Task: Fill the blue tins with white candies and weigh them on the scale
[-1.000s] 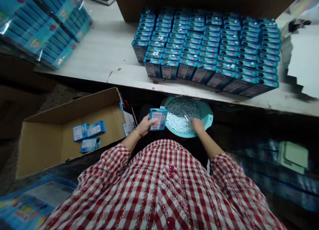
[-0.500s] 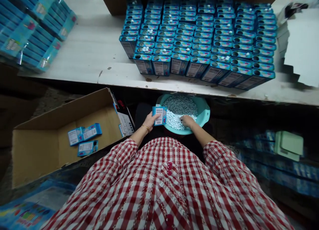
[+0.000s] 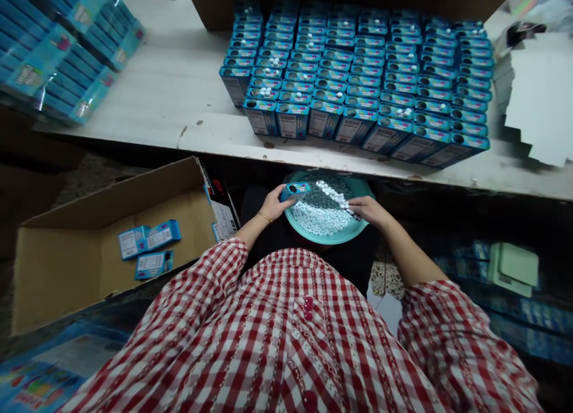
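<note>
My left hand [image 3: 272, 205] grips a small blue box [image 3: 294, 191], tipped on its side over the left rim of a teal bowl [image 3: 332, 236] full of white tablets [image 3: 317, 217]. My right hand [image 3: 369, 210] is closed on a thin clear strip lined with a row of white tablets [image 3: 332, 193], which slants from the hand up toward the box's open top. The bowl sits in my lap below the table edge.
On the white table [image 3: 179, 96] stand several rows of open blue boxes [image 3: 358, 79]. Shrink-wrapped blue packs [image 3: 58, 49] lie far left. A cardboard carton [image 3: 80, 246] at my left holds three blue boxes [image 3: 150, 246]. Flat white card blanks [image 3: 537, 96] lie at right.
My left hand tipped the box from upright onto its side. My right hand rose out of the tablets, now holding up a row of them toward the box.
</note>
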The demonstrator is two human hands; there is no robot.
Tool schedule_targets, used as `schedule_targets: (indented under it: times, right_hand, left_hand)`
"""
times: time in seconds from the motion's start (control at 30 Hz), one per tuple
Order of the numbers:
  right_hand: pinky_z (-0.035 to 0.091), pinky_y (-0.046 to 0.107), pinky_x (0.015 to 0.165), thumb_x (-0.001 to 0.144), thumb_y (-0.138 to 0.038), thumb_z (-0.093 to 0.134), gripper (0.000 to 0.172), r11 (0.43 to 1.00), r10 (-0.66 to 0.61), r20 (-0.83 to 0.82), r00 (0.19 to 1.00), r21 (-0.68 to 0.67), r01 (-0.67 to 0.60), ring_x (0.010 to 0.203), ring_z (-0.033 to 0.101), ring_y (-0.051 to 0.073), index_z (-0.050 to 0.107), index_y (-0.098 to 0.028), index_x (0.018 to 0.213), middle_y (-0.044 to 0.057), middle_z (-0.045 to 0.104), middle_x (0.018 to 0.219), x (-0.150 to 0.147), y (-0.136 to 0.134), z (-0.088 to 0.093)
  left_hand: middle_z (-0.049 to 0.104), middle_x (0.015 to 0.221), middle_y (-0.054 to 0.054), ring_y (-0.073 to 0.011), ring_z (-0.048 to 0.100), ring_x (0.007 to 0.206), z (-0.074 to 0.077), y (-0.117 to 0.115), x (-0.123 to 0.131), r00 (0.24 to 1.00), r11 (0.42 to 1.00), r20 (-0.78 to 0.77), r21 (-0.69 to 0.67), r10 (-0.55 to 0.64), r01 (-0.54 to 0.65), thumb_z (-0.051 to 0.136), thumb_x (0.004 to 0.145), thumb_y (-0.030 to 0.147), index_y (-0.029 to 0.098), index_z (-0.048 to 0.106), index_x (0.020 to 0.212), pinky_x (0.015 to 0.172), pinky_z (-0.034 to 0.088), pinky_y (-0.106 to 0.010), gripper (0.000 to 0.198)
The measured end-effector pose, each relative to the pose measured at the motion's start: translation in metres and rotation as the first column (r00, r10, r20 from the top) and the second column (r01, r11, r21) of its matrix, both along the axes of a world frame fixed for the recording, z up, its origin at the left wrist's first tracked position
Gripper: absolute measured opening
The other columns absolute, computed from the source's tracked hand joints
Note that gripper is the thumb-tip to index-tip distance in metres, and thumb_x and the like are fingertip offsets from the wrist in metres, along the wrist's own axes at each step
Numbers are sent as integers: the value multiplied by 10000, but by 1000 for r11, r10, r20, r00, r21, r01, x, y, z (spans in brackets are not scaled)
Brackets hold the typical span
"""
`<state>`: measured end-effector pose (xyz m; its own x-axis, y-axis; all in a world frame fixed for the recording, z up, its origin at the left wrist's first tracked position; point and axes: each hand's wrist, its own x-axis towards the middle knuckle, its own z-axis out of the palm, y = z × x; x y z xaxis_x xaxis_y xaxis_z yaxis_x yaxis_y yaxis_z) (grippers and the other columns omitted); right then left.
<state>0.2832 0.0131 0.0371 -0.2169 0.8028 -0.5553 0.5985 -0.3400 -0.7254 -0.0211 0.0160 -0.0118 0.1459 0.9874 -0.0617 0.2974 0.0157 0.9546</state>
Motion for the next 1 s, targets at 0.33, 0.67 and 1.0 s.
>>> schedule_targets:
  times: [0.33, 0.67, 1.0]
  right_hand:
    - [386, 211, 577, 712, -242, 522, 254, 906, 396, 375, 838, -12, -423, 646, 566, 129, 737, -136, 797, 26, 675, 701, -31, 36, 86]
    - [419, 260, 670, 729, -157, 465, 345, 743, 538, 725, 431, -167, -648, 868, 634, 223, 723, -87, 948, 160, 702, 947, -88, 48, 133]
    - [404, 268, 686, 766, -239, 429, 343, 737, 496, 757, 426, -107, -667, 875, 622, 216, 716, -139, 926, 129, 697, 960, -60, 30, 139]
  left_hand:
    - [601, 1103, -102, -253, 549, 1042, -18, 17, 38, 960, 969, -218, 132, -176, 208, 616, 656, 213, 144, 573, 1114, 951, 411, -405, 464]
    - [597, 1119, -70, -246, 528, 1057, -15, 12, 45, 927, 955, -303, 129, -220, 268, 591, 669, 205, 187, 577, 1099, 948, 383, -402, 431]
    - [595, 1107, -65, -241, 532, 1051, -21, 11, 46, 946, 963, -253, 126, -203, 240, 627, 652, 180, 201, 576, 1088, 944, 394, -399, 439]
